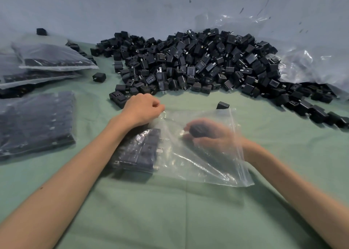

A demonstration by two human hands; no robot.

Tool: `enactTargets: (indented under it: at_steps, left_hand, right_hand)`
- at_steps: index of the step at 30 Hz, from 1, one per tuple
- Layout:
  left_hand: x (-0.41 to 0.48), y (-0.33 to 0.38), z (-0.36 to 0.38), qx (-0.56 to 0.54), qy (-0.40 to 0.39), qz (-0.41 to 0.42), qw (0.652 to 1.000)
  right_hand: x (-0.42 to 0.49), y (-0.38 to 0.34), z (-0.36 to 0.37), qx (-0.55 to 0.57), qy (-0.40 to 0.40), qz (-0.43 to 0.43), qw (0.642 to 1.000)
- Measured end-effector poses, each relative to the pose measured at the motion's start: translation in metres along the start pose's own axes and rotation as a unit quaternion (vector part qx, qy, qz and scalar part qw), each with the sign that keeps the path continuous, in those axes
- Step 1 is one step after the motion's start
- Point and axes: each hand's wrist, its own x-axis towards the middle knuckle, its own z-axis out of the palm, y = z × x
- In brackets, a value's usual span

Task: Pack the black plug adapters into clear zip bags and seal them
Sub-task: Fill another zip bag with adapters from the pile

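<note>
Between the two hands, a clear zip bag [207, 165] lies on the green surface [170, 211], mouth open. The left hand [141, 109] pinches its far edge; the right hand [213, 135], blurred inside the bag, grips one adapter [197, 130]. Packed adapters [139, 150] fill only the part under the left wrist. Filled bags [35, 124] sit left of the left arm. A big pile [188, 63] beyond the hands is unpacked, so most work remains.

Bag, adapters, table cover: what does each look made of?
Bag: thin, soft clear plastic film, glossy. It crinkles, glints, and its contents show through.
Adapters: hard moulded plastic, matte black, judging by their crisp box edges. The small silvery prongs look like metal.
Cover: probably cloth, matte pale green, with soft creases and no shine. The weave is too fine to see.
</note>
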Motion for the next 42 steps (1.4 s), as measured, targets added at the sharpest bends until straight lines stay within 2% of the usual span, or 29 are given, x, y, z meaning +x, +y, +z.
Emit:
enactTargets:
  at_steps: [2, 4, 9, 11, 14, 16, 18, 20, 22, 28, 33, 36, 38, 40, 42]
  left_hand:
    - [0.000, -0.004, -0.006, -0.038, -0.036, -0.002, 0.999]
    - [-0.002, -0.007, -0.009, -0.068, -0.052, 0.002, 0.996]
    - [-0.006, -0.007, -0.005, -0.077, -0.013, 0.016, 0.997]
    - [-0.005, -0.008, -0.005, -0.089, -0.015, 0.013, 0.996]
    - [-0.004, -0.009, -0.006, -0.122, -0.026, 0.003, 0.992]
    - [-0.004, -0.009, -0.006, -0.133, -0.025, 0.003, 0.991]
    - [-0.005, -0.009, -0.006, -0.152, -0.024, 0.005, 0.988]
    - [-0.006, -0.008, -0.006, -0.171, -0.028, 0.007, 0.985]
    - [-0.006, -0.008, -0.007, -0.168, -0.029, 0.012, 0.985]
    - [-0.006, -0.006, -0.007, -0.133, -0.024, 0.011, 0.991]
    - [-0.006, -0.006, -0.007, -0.132, -0.023, 0.008, 0.991]
    - [-0.006, -0.006, -0.007, -0.125, -0.023, 0.006, 0.992]
    - [-0.006, -0.005, -0.006, -0.118, -0.020, 0.007, 0.993]
    - [-0.006, -0.005, -0.006, -0.113, -0.021, 0.005, 0.993]
    - [-0.006, -0.005, -0.006, -0.115, -0.022, 0.005, 0.993]
  right_hand:
    - [0.009, -0.001, 0.013, -0.072, 0.009, -0.043, 0.996]
    - [0.016, -0.001, 0.019, -0.137, 0.015, -0.049, 0.989]
    - [0.027, 0.004, 0.021, -0.193, 0.029, -0.059, 0.979]
    - [0.033, 0.002, 0.024, -0.143, 0.041, -0.040, 0.988]
    - [0.037, 0.001, 0.025, 0.022, 0.045, -0.018, 0.999]
    - [0.037, 0.003, 0.022, 0.123, 0.051, 0.008, 0.991]
    - [0.037, -0.001, 0.019, 0.199, 0.022, 0.030, 0.979]
    - [0.039, -0.008, 0.018, 0.093, -0.008, 0.011, 0.996]
    - [0.043, -0.013, 0.022, -0.013, 0.017, -0.042, 0.999]
    - [0.053, -0.020, 0.045, -0.120, 0.110, -0.201, 0.966]
    - [0.059, 0.001, 0.046, -0.139, 0.117, -0.092, 0.979]
    - [0.057, 0.000, 0.045, -0.137, 0.123, -0.097, 0.978]
    - [0.052, -0.008, 0.043, -0.096, 0.085, -0.097, 0.987]
    - [0.049, -0.011, 0.037, -0.101, 0.037, -0.090, 0.990]
    - [0.047, -0.008, 0.028, -0.089, -0.035, -0.077, 0.992]
